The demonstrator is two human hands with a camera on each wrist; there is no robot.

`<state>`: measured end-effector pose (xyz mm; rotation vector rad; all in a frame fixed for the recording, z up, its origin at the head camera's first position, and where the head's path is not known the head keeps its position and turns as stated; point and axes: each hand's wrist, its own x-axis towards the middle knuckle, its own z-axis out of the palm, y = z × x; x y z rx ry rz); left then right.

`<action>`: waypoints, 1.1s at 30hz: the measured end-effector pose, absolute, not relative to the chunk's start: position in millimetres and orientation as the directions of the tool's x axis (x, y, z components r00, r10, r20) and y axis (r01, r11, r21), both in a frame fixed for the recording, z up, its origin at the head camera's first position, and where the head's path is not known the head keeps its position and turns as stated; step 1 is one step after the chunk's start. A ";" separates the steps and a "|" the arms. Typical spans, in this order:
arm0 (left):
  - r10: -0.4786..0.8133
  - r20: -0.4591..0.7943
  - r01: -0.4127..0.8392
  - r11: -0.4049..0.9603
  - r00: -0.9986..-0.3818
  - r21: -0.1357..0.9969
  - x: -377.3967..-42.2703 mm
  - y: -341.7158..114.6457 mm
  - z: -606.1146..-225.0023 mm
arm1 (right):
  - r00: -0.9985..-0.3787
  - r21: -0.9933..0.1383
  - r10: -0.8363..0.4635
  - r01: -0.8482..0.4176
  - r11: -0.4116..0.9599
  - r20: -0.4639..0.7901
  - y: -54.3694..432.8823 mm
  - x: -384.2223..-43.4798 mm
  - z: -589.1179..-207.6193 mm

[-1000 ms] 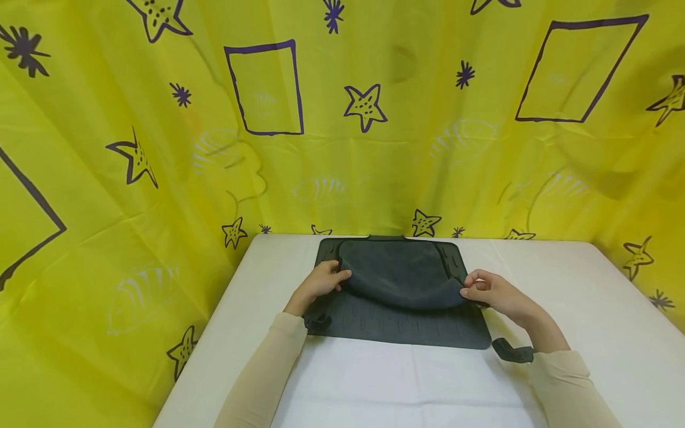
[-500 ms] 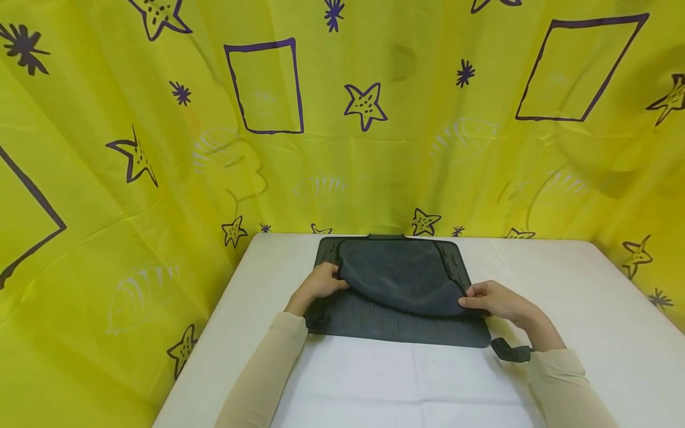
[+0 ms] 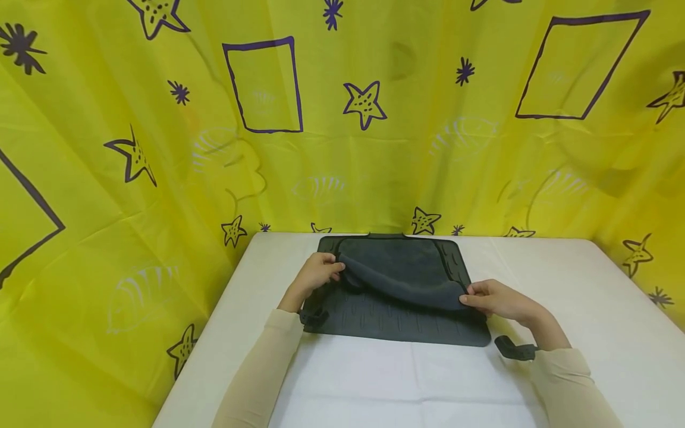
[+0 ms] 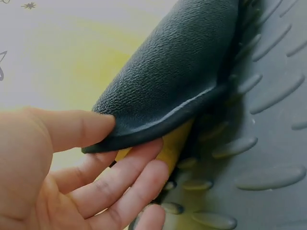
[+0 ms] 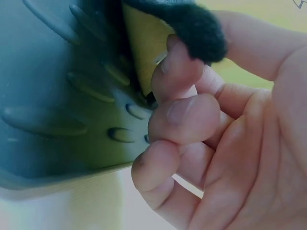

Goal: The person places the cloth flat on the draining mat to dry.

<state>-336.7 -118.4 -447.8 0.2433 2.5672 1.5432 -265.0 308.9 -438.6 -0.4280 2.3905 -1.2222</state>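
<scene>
A black board with raised oval ridges (image 3: 396,327) lies on the white table. Over its far half is a dark grey soft pad (image 3: 398,264), its near edge raised and sagging between the two hands. My left hand (image 3: 316,274) pinches the pad's left corner between thumb and forefinger, the other fingers spread beneath. That corner shows grained and leathery in the left wrist view, with a thin rim. At the right corner, my right hand (image 3: 497,302) pinches the pad with its thumb on top; the right wrist view shows the fuzzy dark edge (image 5: 206,36) and curled fingers below.
Behind the table (image 3: 556,279) and along its left hangs a yellow curtain (image 3: 332,160) printed with stars and frames. A small tab (image 3: 385,236) sticks out at the board's far edge. Dark wrist mounts (image 3: 515,349) hang by the sleeves.
My left hand first dips a little, then rises, lifting the pad's left corner higher. My right hand moves slightly down and stays low with its corner. The board stays in place.
</scene>
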 end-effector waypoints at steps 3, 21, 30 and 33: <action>0.182 -0.035 0.049 0.438 -0.983 0.898 -336.0 -119.0 -445.0 | -0.862 -0.823 -0.451 -0.074 0.563 -0.231 308.5 -264.3 -437.2; 0.337 -0.185 0.020 0.523 -0.923 0.852 -333.8 -131.5 -435.4 | -0.798 -0.801 -0.515 -0.070 0.595 -0.313 311.5 -263.9 -441.6; 0.421 -0.254 0.033 0.566 -0.870 0.824 -330.3 -136.4 -434.7 | -0.787 -0.793 -0.514 -0.054 0.607 -0.341 307.5 -262.9 -444.5; 0.421 -0.284 0.027 0.596 -0.862 0.802 -330.5 -138.4 -435.1 | -0.783 -0.793 -0.521 -0.059 0.607 -0.341 306.2 -262.7 -443.6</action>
